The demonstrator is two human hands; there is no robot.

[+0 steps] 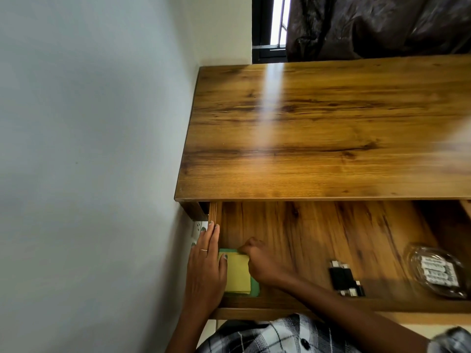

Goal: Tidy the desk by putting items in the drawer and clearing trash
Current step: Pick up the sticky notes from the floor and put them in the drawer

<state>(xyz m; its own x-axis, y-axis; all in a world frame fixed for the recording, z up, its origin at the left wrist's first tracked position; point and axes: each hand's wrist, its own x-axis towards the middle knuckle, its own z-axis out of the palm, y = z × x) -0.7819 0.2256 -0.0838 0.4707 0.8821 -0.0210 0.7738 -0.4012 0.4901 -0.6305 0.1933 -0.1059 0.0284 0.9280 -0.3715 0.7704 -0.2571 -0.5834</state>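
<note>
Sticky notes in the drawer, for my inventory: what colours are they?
Yellow pad on top of a green one, seen in the head view.

A home room serving as a study corner, wooden desk (318, 128) sitting against a pale wall (89, 123), dark curtain (377, 24) hanging over a window (279, 21), wall socket (197, 229) showing below.
</note>
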